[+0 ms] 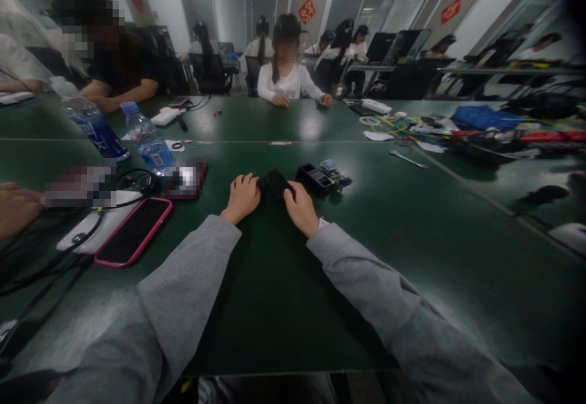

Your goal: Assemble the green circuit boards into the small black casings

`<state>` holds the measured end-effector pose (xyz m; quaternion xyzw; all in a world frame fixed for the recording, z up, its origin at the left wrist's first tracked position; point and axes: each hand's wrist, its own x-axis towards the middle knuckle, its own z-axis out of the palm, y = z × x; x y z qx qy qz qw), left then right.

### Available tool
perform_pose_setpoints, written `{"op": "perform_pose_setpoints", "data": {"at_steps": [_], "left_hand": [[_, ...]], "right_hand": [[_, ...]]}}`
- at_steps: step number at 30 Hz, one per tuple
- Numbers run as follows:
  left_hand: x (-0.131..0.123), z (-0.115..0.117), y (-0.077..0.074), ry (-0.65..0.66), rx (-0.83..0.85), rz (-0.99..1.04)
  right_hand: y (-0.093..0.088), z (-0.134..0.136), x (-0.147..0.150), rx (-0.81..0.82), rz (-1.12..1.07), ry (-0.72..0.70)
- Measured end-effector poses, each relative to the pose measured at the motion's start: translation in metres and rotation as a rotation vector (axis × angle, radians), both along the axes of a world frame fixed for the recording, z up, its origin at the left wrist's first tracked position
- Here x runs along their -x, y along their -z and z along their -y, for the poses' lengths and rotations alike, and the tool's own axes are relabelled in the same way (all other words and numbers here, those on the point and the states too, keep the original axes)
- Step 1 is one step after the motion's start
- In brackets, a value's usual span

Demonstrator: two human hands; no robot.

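My right hand (302, 207) grips a flat black rectangular piece (277, 184), perhaps a casing part, with the thumb on its top face. Its exact kind does not show. Just left of it, my left hand (243, 199) is held low over the green table with bent fingers. A small dark thing shows at its fingertips, too small to name. Beyond my right hand lies a black device (315, 177) with a grey-marked face. Against its right side sits a small electronic part (330, 166) with what look like wires.
At left are a pink-edged phone (133, 233), a white power bank (75, 233) with black cables, and two water bottles (147, 138). A wrench (408, 159) lies right, before a pile of cables and a blue bundle (488, 118). A person (293, 77) sits opposite; another person's hand (16, 209) is far left.
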<state>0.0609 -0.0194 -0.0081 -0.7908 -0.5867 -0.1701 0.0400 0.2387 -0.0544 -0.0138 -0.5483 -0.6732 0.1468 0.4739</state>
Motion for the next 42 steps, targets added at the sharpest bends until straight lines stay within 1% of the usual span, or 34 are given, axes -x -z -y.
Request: {"op": "perform_pose_setpoints", "data": {"at_steps": [2,4,6,9,11,13,16,18,24,28,32,35,40,42], "left_hand": [[0.0,0.001,-0.001,-0.001,0.004,0.0],[0.0,0.001,-0.002,-0.001,0.007,-0.002],[0.0,0.001,-0.002,0.0,0.011,-0.007],[0.0,0.001,-0.003,-0.004,0.013,-0.011],[0.0,0.001,-0.002,-0.003,0.005,-0.009],[0.0,0.001,-0.002,0.001,0.003,-0.01],[0.0,-0.001,-0.001,-0.004,0.022,-0.018],[0.0,-0.002,-0.001,-0.008,0.03,-0.021],[0.0,-0.002,-0.001,0.001,0.029,-0.002],[-0.001,0.0,-0.001,0.0,0.013,0.004],[0.0,-0.001,0.0,0.001,0.012,0.008],[0.001,-0.001,0.0,0.008,0.017,0.011],[0.001,-0.001,-0.003,0.01,0.047,-0.002],[0.001,-0.001,-0.003,0.004,0.05,-0.008]], "right_hand": [[0.001,0.0,0.0,-0.029,0.005,0.04],[0.0,0.004,0.001,-0.099,0.053,0.049],[-0.002,0.008,0.004,-0.153,0.144,0.011],[-0.003,0.012,0.006,-0.161,0.246,-0.049],[-0.003,0.011,0.006,-0.152,0.226,-0.058],[-0.002,0.009,0.004,-0.137,0.153,-0.066],[-0.003,0.005,0.002,-0.071,0.02,-0.092],[-0.003,0.003,0.001,-0.04,-0.023,-0.086],[0.0,0.001,-0.001,-0.027,0.053,0.059],[0.002,0.002,-0.001,-0.055,0.049,0.081],[0.001,0.004,0.0,-0.089,0.104,0.023],[0.0,0.007,0.002,-0.072,0.147,-0.019],[-0.005,0.015,0.008,-0.053,0.208,-0.138],[-0.01,0.019,0.009,-0.079,0.185,-0.13]]}}
